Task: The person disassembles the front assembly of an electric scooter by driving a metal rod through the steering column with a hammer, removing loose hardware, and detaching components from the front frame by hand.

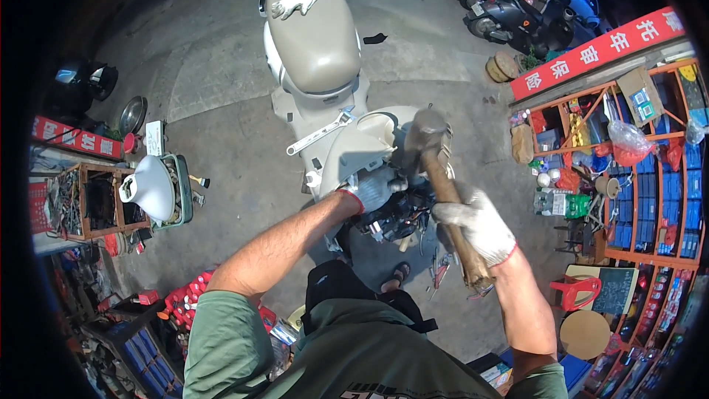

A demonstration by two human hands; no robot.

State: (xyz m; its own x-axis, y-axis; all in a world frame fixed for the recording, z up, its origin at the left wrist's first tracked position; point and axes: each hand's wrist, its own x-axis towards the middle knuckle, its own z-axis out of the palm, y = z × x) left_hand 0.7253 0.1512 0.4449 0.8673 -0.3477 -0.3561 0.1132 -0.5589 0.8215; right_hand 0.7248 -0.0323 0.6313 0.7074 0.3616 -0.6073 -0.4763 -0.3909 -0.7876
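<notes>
My right hand (pixel 480 225), in a white glove with a red cuff, is closed around the wooden handle of a hammer (pixel 459 235). The hammer's head is raised over the front of a beige scooter (pixel 346 159) and is slightly blurred. Also gloved, my left hand (pixel 375 188) is closed at the scooter's opened front, beside exposed dark parts and wiring (pixel 399 222). What its fingers grip is mostly hidden. A large wrench (pixel 319 133) lies across the scooter's footboard. On the seat (pixel 314 44) rests a loose white glove (pixel 298 1).
Several tools (pixel 441 270) lie on the concrete near my foot. At left, a white scooter panel (pixel 150 185) leans over a green tray (pixel 182 191). Orange shelves (pixel 650 258) with blue bins line the right, near a red stool (pixel 576 292). Parked scooters (pixel 509 15) stand far right.
</notes>
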